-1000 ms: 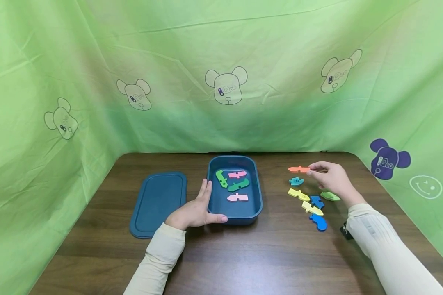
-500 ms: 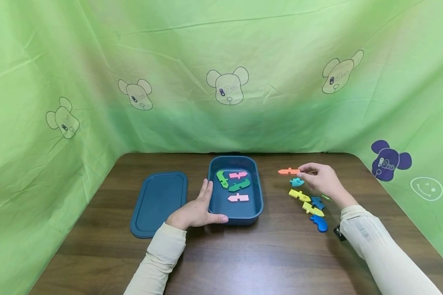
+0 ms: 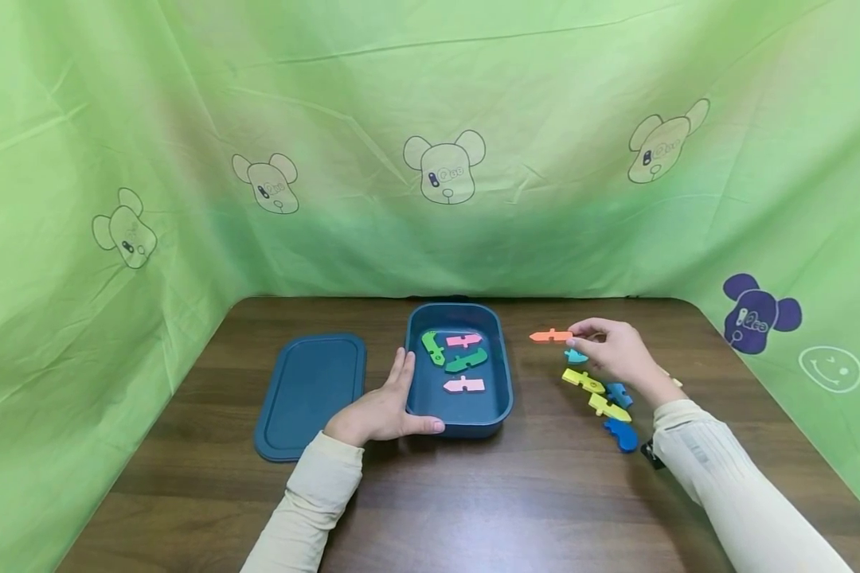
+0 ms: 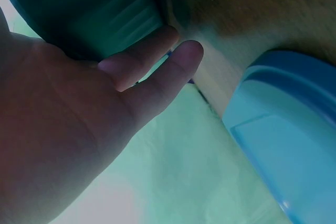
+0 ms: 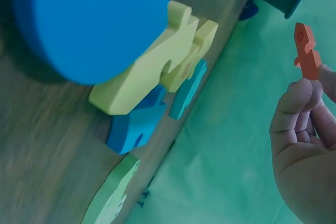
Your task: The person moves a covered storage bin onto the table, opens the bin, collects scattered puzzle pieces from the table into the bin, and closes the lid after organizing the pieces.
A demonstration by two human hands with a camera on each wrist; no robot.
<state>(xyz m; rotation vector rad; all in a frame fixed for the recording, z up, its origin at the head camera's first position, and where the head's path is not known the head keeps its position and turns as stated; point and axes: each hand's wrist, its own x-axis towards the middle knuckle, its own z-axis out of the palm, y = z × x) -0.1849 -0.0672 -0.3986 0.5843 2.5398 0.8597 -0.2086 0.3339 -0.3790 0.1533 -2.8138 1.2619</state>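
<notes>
My right hand (image 3: 612, 350) pinches an orange puzzle piece (image 3: 548, 337) by one end, its pointed end facing the box. In the right wrist view, fingertips and thumb close on the end of that piece (image 5: 307, 51), held up off the table. My left hand (image 3: 380, 410) lies against the left side of a dark blue box (image 3: 473, 430), fingers straight along the wall and thumb at the front rim. Inside the box are a light green piece (image 3: 432, 348), a dark green piece (image 3: 466, 360) and two pink pieces (image 3: 464, 385). The left wrist view shows two extended fingers beside the box wall (image 4: 105, 19).
Right of the box lie a teal piece (image 3: 576, 356), two yellow pieces (image 3: 609, 408) and two blue pieces (image 3: 621, 435). A green piece (image 5: 113, 192) is mostly hidden by the right hand in the head view. The box's lid (image 3: 311, 398) lies flat at left.
My right hand has carried the orange piece leftward, closer to the box, and now partly covers the teal piece. My left hand has stayed against the box.
</notes>
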